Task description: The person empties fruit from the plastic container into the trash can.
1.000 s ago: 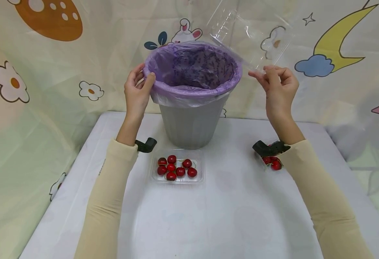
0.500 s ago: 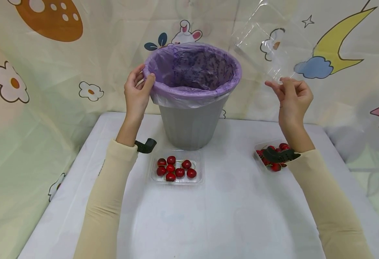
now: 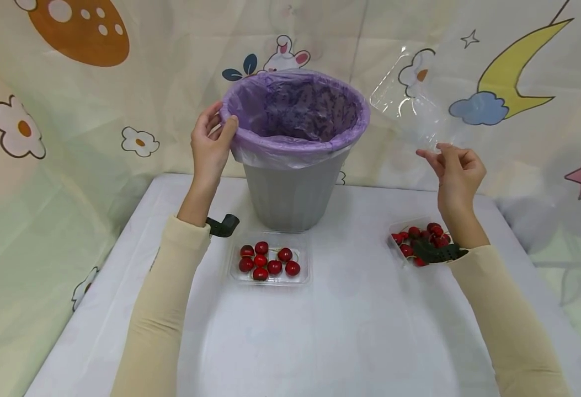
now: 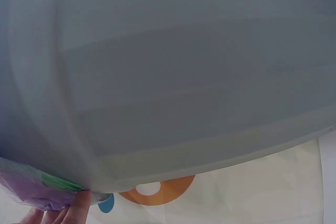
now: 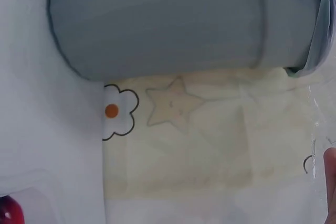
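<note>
My left hand (image 3: 211, 146) grips the rim of a grey trash bin (image 3: 290, 193), its thumb over the purple bag (image 3: 257, 135) that lines the bin. In the left wrist view, the bin's wall fills most of the picture and fingertips (image 4: 79, 205) show at the rim. Right of the bin, my right hand (image 3: 458, 176) pinches a thin, clear plastic lid (image 3: 416, 105) by its lower corner and holds it up. In the right wrist view, part of this plastic and a finger (image 5: 331, 177) appear at the right edge.
A clear box (image 3: 300, 280) with several cherries (image 3: 275, 267) stands in front of the bin on the white table (image 3: 350, 331). Another box (image 3: 394, 227) of cherries sits to the right, partly hidden by my right wrist. A patterned cloth (image 3: 171, 71) hangs behind.
My right hand has moved right and down, away from the bin, with the clear lid still pinched. More of the right box shows. My left hand has stayed on the rim.
</note>
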`<act>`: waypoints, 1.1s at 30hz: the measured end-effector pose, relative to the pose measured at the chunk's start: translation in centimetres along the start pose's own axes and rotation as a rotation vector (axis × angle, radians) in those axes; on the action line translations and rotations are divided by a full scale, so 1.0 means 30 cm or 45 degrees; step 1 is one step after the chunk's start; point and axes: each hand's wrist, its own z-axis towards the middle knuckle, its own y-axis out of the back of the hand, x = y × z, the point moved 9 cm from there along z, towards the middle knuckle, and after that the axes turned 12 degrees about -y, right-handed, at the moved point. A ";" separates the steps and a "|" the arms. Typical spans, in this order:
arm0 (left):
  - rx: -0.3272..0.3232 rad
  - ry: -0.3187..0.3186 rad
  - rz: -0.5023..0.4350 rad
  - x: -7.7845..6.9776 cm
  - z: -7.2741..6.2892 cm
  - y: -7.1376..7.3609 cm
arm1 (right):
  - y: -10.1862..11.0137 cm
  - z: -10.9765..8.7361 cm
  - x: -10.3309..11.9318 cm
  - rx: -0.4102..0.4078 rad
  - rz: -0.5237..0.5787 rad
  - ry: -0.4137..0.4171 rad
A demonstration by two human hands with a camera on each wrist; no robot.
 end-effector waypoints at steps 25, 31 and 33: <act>-0.009 0.032 -0.013 0.006 0.006 -0.002 | 0.178 -0.014 -0.199 -0.065 -0.220 -0.218; -0.007 0.024 -0.008 0.009 0.006 0.000 | 0.192 -0.030 -0.267 -0.005 -0.335 -0.372; -0.006 0.026 -0.006 0.011 0.005 0.002 | 0.198 -0.032 -0.282 0.011 -0.380 -0.411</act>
